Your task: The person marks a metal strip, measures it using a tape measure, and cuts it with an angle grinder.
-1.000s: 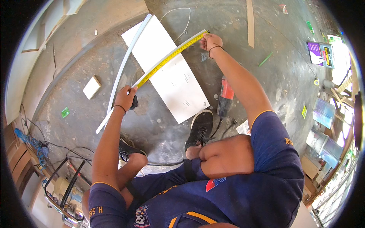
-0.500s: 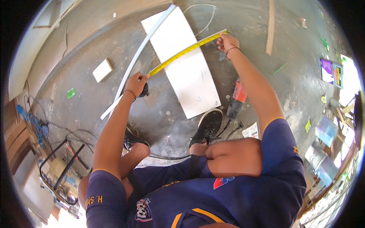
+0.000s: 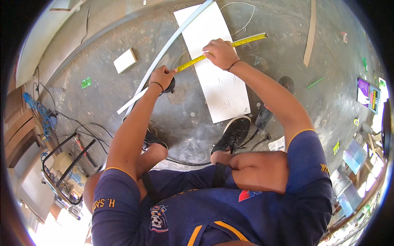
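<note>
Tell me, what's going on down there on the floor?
A person has a yellow tape measure pulled out across a white board. The left hand holds it at its black case, and the right hand grips the blade partway along, with the free end sticking out beyond. A long pale strip lies across the board's far left corner, and a power tool rests near the right shoe, partly hidden by the forearm.

From the head, one fisheye looks down at the floor (image 3: 186, 137).
</note>
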Available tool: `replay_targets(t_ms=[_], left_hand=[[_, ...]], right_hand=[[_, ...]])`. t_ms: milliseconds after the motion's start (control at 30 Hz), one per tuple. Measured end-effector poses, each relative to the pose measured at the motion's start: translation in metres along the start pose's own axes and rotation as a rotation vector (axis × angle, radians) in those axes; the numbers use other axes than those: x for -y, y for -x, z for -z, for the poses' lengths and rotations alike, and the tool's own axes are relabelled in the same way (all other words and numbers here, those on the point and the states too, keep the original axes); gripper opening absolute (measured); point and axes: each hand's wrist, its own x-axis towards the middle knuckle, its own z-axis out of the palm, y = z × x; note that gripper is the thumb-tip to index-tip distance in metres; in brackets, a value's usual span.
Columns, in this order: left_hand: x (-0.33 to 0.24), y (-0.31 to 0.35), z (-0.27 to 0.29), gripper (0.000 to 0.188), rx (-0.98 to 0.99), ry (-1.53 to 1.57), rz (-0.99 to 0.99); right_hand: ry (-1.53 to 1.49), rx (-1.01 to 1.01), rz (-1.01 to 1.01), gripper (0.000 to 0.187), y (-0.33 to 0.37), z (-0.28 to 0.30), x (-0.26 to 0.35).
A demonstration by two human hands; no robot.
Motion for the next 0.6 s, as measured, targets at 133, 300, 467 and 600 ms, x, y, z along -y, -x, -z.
replay_targets(t_ms=[133,300,467,600], left_hand=[[0.003,-0.002,0.0,0.045,0.021,0.001,-0.019],[-0.005,0.005,0.003,0.047,0.006,0.018,0.01],[0.003,0.011,0.006,0.05,0.011,0.024,-0.04],[0.007,0.01,-0.007,0.051,-0.026,0.01,0.032]], right_hand=[[0.048,0.051,0.046,0.013,-0.007,-0.023,0.0],[0.016,0.024,0.052,0.012,0.001,-0.026,-0.006],[-0.004,0.062,0.035,0.013,0.0,-0.025,-0.005],[-0.009,0.062,0.029,0.013,0.002,-0.024,-0.006]])
